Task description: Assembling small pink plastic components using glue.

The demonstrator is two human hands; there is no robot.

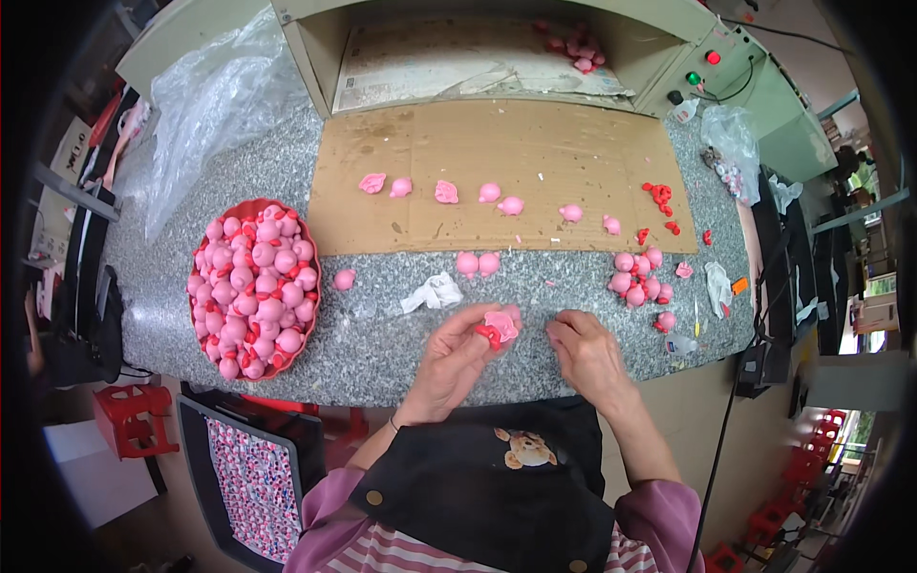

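Observation:
Near the table's front edge my left hand [449, 368] grips a small pink plastic piece [503, 328] between thumb and fingers. A red part [489, 336] sits at its lower left, and the piece's hollow side faces up. To the right, my right hand [587, 361] is apart from it, thumb and fingertips pressed together; whatever they may hold is too small to make out. Beyond my hands lie two round pink pieces [478, 265] side by side and a crumpled white cloth [433, 292]. A cluster of pink pieces with red parts [637, 277] rests right of them.
At left stands a red basin [312, 336] heaped with pink and red pieces. A cardboard sheet [420, 143] carries a row of pink pieces and small red parts [659, 198]. Behind it opens a box-like cabinet [411, 72]. Clear plastic bags [224, 86] lie at the back left.

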